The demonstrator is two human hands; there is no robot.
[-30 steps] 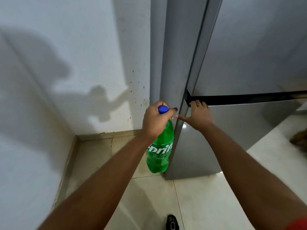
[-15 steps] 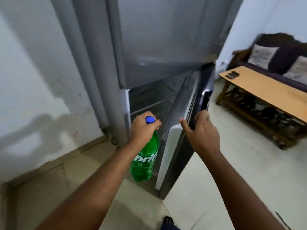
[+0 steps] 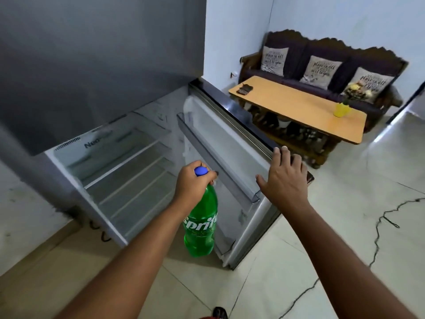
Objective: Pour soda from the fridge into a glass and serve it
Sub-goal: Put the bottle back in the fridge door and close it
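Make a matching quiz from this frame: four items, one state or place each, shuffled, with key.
Items:
1. Sprite bottle
2. fridge door
3. yellow cup
4. right hand

States or places:
A. swung wide open
B. standing on the wooden table
C. hanging by its neck from the left hand
D. fingers spread, resting on the door's outer edge

Pairs: 1-C, 2-A, 3-B, 4-D

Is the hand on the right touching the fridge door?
Touching. The head view shows the right hand with its palm and fingers lying over the top edge of the open fridge door.
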